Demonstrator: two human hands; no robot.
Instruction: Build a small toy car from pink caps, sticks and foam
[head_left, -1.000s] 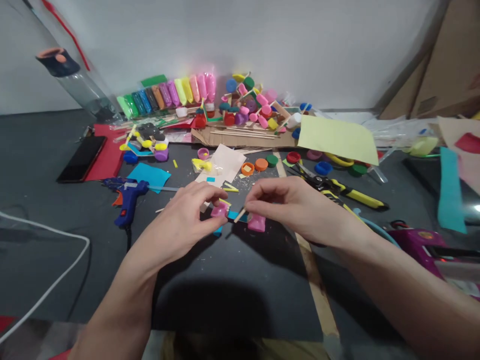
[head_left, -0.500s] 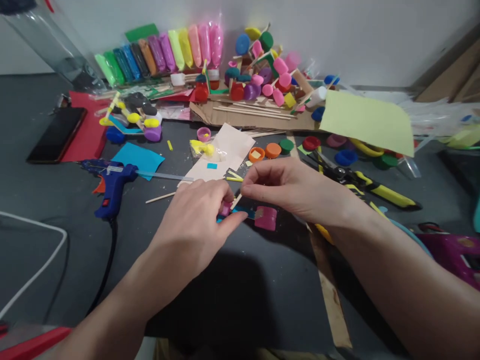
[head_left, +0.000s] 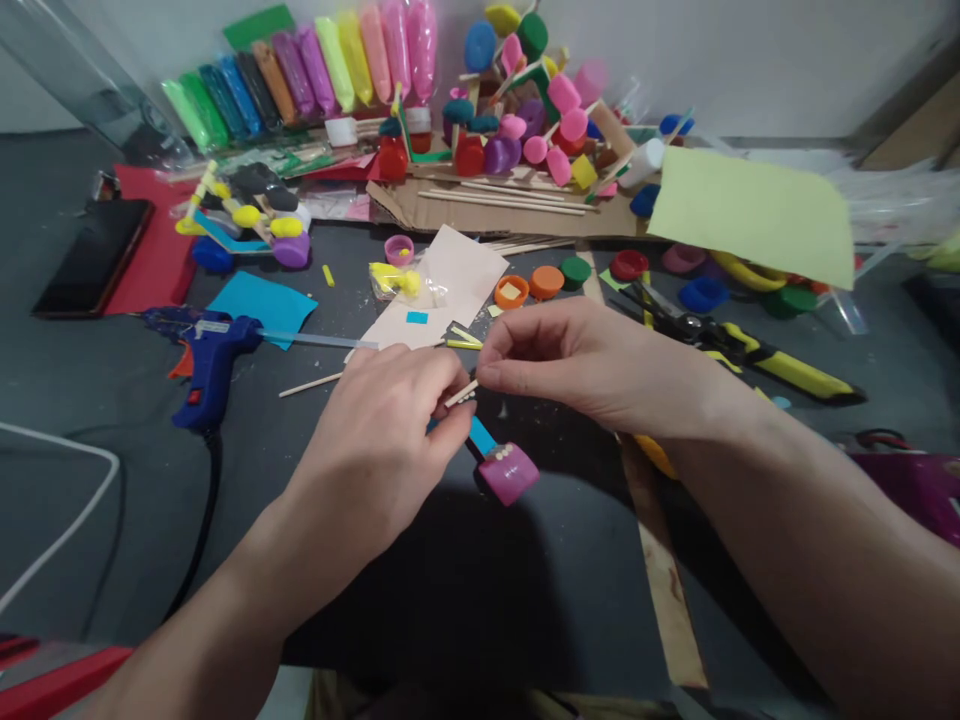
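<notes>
My left hand is closed around a small craft piece, which its fingers partly hide. From that piece a blue strip sticks out, with a pink-purple cap at its end and several small wooden stick ends beside the cap. My right hand pinches a short wooden stick between thumb and fingers. The stick's other end reaches the left fingertips; whether it touches the craft piece is hidden. Just beyond the fingers lie small yellow strips.
A blue glue gun lies at left, its glue stick pointing at my left hand. Yellow-black pliers lie at right. Behind are orange caps, pale paper, a pile of cap models and clay packs. A wooden strip runs along the right.
The craft piece has turned in my left hand, so its pink-purple cap now sits lower and tilted, nearer me. The wooden stick lies flatter between the hands. The view has shifted slightly.
</notes>
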